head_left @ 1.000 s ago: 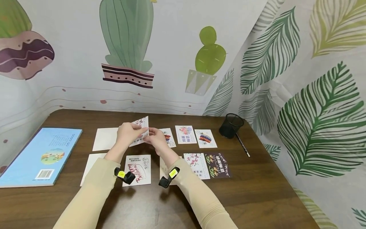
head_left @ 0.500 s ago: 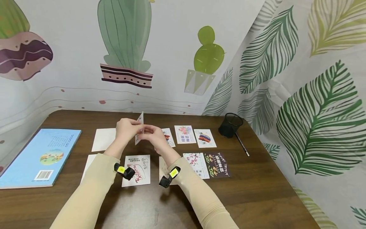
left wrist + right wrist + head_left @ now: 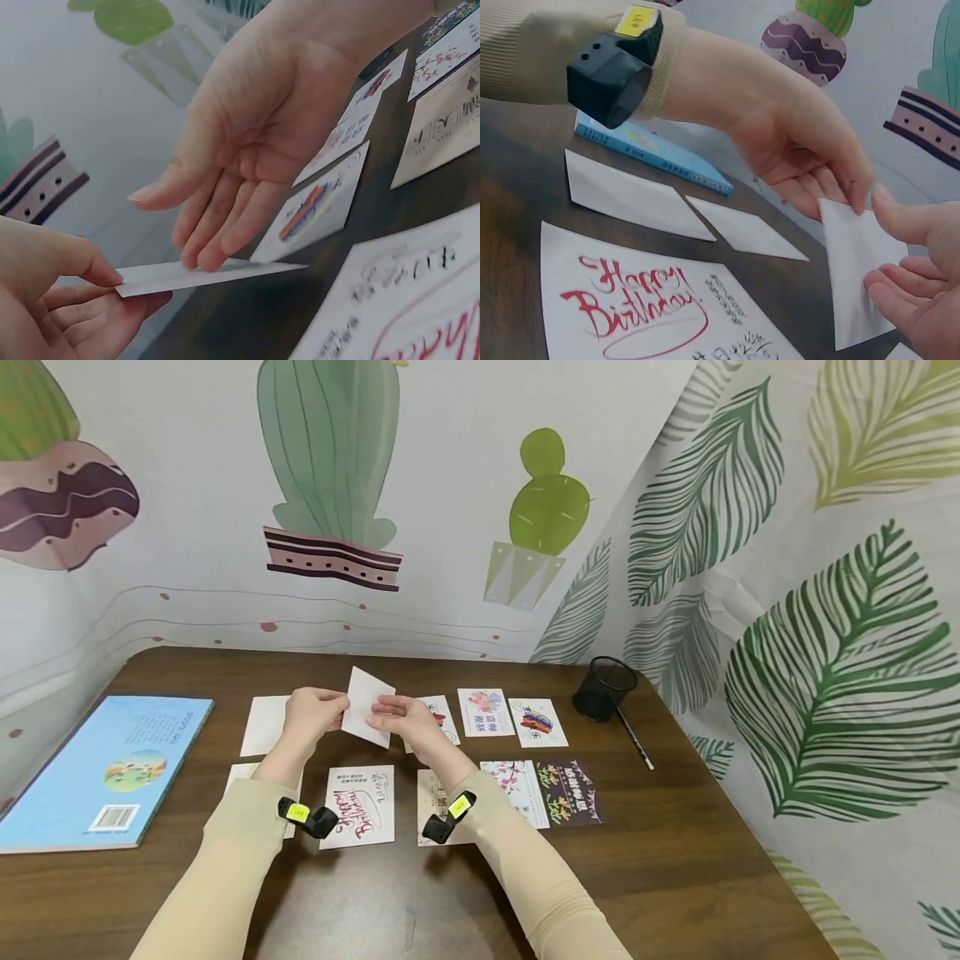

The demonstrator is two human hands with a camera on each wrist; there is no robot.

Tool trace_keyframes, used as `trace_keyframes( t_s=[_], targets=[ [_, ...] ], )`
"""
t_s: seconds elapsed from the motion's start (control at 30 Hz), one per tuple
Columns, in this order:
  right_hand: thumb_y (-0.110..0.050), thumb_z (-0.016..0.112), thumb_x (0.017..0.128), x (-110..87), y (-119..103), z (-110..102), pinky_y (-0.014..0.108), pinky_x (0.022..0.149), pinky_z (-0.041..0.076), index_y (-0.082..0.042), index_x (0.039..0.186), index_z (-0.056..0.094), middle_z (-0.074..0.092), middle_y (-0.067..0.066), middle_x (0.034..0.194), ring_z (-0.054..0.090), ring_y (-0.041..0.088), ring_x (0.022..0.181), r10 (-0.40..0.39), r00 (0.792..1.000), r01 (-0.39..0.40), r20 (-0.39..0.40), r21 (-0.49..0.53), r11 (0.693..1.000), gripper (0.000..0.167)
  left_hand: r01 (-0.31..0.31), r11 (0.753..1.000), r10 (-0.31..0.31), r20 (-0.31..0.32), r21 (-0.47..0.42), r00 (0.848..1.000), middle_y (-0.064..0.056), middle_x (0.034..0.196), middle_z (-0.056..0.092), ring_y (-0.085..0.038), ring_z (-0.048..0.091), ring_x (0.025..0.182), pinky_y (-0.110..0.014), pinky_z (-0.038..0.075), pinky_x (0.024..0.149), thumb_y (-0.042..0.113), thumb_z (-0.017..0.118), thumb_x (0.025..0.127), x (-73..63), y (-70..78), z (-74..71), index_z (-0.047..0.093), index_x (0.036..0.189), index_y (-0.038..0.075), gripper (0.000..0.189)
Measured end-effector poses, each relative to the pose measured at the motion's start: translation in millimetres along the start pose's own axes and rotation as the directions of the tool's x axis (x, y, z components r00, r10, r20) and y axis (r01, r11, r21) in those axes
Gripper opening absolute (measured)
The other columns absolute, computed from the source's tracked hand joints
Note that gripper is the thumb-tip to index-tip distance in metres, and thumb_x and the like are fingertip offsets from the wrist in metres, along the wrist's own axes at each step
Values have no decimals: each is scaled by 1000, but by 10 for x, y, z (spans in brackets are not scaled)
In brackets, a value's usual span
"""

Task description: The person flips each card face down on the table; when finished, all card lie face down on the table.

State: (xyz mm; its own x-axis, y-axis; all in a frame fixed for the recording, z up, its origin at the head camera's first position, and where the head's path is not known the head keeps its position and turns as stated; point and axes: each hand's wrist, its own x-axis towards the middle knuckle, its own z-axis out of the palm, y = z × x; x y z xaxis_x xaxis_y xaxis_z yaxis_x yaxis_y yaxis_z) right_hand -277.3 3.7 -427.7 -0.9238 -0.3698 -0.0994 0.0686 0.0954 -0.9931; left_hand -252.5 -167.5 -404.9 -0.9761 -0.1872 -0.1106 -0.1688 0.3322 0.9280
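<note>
A white card (image 3: 363, 692) is tilted above the table's far middle, its blank face toward me. My left hand (image 3: 309, 717) pinches its left edge between thumb and fingers. My right hand (image 3: 412, 724) lies against the blank face. In the left wrist view the fingertips of the right hand (image 3: 247, 150) touch the card (image 3: 180, 277) while the thumb stands away from it. A "Happy Birthday" card (image 3: 360, 806) lies flat below the hands. Just beyond the right hand is a card with a red and blue drawing (image 3: 441, 718), partly hidden.
Blank white cards (image 3: 264, 727) lie at the left beside a blue book (image 3: 161, 777). To the right are a flower card (image 3: 487, 712), a blossom card (image 3: 516, 789) and a dark card (image 3: 570, 793). A black mesh pen cup (image 3: 600, 693) and a pencil (image 3: 637, 739) stand farther right.
The held card has turned from its printed blossom side, through edge-on, to its blank side. My left hand has shifted left and the right hand's fingers have come onto the blank face.
</note>
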Motion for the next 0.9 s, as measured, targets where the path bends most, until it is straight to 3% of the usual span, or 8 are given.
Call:
trace_keyframes(
  t_s=[0.23,0.33,0.5,0.9],
  targets=[
    [-4,68,90,18,101,-22,32,104,48,4,135,54,62,19,131,61,28,121,47,999,-46,8,-54,997,48,39,999,-39,-23,1,999,-33,120,62,-10,67,80,-22,60,73,12,52,91,24,-178,-35,60,121,-16,42],
    [1,65,90,30,147,-25,34,104,49,5,136,52,61,21,132,61,31,121,67,997,-66,31,-29,997,48,51,998,-50,-26,25,998,-34,122,61,-21,71,89,-25,60,77,11,52,91,15,-225,-47,59,121,-17,42],
    [3,64,89,39,218,-40,29,97,53,6,135,52,64,16,129,65,23,116,57,996,-54,74,-37,998,47,79,994,-77,-27,72,997,-34,125,59,-36,68,106,-33,59,85,12,52,93,-6,-290,-59,58,123,-17,42],
    [8,61,89,43,198,0,32,99,52,8,135,51,60,23,132,59,33,123,102,994,-102,32,-15,995,47,73,987,-70,-26,142,997,-35,119,62,-20,73,83,-26,60,74,13,54,93,-20,-329,-113,59,120,-18,41]
  ],
)
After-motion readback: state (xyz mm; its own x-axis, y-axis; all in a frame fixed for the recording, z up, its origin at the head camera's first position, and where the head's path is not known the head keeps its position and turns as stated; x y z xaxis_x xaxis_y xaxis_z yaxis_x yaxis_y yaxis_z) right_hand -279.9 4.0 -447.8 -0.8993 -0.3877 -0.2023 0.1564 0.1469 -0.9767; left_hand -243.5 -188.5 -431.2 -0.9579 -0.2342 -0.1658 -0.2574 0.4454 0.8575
